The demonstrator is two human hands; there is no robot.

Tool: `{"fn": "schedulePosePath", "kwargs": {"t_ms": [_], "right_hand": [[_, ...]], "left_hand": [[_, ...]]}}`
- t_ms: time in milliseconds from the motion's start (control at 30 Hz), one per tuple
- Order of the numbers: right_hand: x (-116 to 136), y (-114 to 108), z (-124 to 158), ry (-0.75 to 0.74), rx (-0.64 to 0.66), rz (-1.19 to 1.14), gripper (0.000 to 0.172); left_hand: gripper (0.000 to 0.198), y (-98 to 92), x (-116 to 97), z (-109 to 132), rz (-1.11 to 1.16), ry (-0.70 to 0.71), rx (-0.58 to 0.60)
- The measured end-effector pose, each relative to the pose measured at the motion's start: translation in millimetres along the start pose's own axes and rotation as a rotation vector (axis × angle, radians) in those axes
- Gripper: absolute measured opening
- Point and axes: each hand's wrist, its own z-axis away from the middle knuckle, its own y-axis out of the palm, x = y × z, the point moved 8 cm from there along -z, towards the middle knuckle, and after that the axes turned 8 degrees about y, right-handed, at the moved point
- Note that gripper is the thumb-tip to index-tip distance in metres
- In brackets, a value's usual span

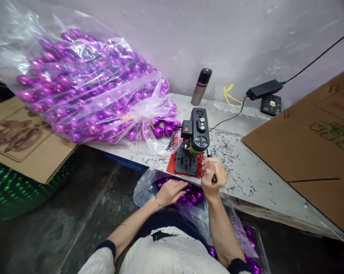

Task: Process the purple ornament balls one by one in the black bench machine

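Observation:
A small black bench press machine (pixel 197 133) stands on a red mat at the table's front edge. My right hand (pixel 213 172) is closed round its black lever handle. My left hand (pixel 172 191) reaches, fingers bent, into an open clear bag of shiny purple balls (pixel 189 196) on my lap, resting on the balls. Whether it grips one is hidden. A few loose purple balls (pixel 164 130) lie on the table just left of the machine.
A large clear bag full of purple balls (pixel 80 87) fills the table's left. A spray can (pixel 201 86) stands against the wall. A power adapter (pixel 264 89) and cable lie behind. Cardboard sheets (pixel 311 144) lean at right and another lies at left (pixel 23 137). Black shavings litter the tabletop (pixel 246 167).

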Motion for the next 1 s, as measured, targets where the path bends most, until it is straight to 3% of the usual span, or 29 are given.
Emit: {"fn": "schedulePosePath", "kwargs": {"t_ms": [67,133,167,233,300,367,433,500,600,667,767,867,1000], "right_hand": [[-1,0,1,-0.004,-0.005,0.001,0.027],[-1,0,1,-0.002,-0.012,0.009,0.028],[-2,0,1,0.003,-0.015,0.014,0.028],[-3,0,2,0.010,-0.017,0.019,0.029],[-3,1,2,0.007,-0.012,0.017,0.028],[-3,1,3,-0.001,-0.005,0.012,0.027],[-3,1,3,-0.010,-0.004,0.011,0.026],[-3,1,3,-0.016,-0.003,0.013,0.026],[0,1,0,-0.017,-0.007,0.021,0.027],[2,1,-5,-0.010,-0.019,0.024,0.027],[7,0,-14,-0.003,-0.036,0.014,0.028],[10,0,-21,-0.002,-0.037,0.006,0.028],[11,0,-23,-0.010,-0.027,0.030,0.029]], "left_hand": [[0.036,-46.8,33,-27,-0.067,-0.057,-0.201],[0.036,-96.1,81,-54,-0.197,-0.244,-0.365],[0.038,-114.6,106,-67,-0.256,-0.359,-0.377],[0.042,-135.0,154,-90,-0.339,-0.570,-0.264],[0.049,-136.9,189,-106,-0.379,-0.700,-0.053],[0.053,-132.6,210,-113,-0.376,-0.774,0.098],[0.055,-130.8,219,-112,-0.304,-0.830,0.108],[0.061,-133.0,220,-104,-0.125,-0.878,-0.031],[0.077,-131.5,206,-84,0.367,-0.882,-0.397],[0.079,-117.8,185,-70,0.735,-0.845,-0.575],[0.067,-81.9,145,-54,1.098,-0.837,-0.661],[0.059,-44.7,115,-45,1.165,-0.889,-0.687],[0.060,-23.0,98,-51,0.894,-0.803,-0.673]]}}
